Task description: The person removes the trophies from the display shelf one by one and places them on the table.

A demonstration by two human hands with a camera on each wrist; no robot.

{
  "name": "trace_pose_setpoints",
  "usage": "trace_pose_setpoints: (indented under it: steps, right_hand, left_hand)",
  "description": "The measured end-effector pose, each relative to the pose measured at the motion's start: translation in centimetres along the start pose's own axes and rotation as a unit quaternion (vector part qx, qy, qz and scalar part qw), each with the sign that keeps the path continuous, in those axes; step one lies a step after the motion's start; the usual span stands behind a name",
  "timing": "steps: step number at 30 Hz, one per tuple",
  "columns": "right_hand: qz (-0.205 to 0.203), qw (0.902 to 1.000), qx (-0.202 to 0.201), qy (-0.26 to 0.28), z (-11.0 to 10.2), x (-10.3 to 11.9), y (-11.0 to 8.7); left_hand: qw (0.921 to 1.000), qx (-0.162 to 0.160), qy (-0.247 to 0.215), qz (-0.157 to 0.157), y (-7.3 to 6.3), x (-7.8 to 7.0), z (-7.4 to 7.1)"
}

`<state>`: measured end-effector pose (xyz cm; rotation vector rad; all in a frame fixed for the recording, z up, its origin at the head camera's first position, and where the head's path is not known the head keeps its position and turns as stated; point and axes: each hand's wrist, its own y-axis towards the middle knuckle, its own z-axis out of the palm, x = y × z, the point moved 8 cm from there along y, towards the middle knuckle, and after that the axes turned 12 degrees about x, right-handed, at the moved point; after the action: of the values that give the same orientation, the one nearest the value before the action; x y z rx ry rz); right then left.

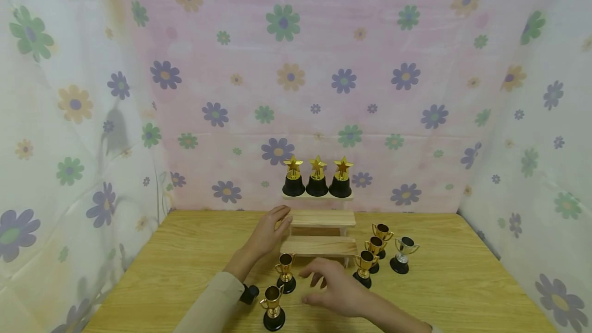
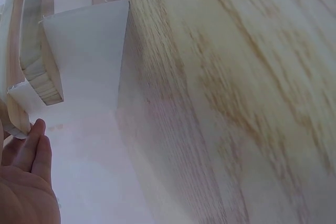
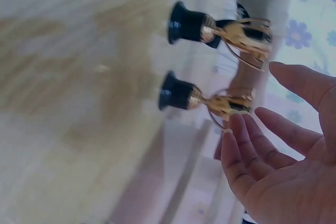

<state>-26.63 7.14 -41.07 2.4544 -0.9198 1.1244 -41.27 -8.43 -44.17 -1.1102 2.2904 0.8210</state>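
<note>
We are observing a fabric-walled tabletop booth (image 1: 518, 158), floral-printed cloth (image 1: 314, 50) enclosing the rear and both sides in loosely creased panels, a wood-grain table (image 1: 203, 240) serving as the work surface, the room type beyond the cloth being indeterminable

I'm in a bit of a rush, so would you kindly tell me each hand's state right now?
Left hand: open, fingers at the end of the middle wooden step.
Right hand: open, holding nothing, near a gold trophy cup.
</note>
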Motion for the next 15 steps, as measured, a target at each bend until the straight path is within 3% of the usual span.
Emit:
trace_pose_setpoints:
  steps: [15]
  right_hand:
    - [0.010, 0.9984, -0.045, -0.033, -4.6, 2.0, -1.1]
  left_hand:
    - [1.0000, -0.004, 0.006, -0.001, 0.0, 0.0, 0.0]
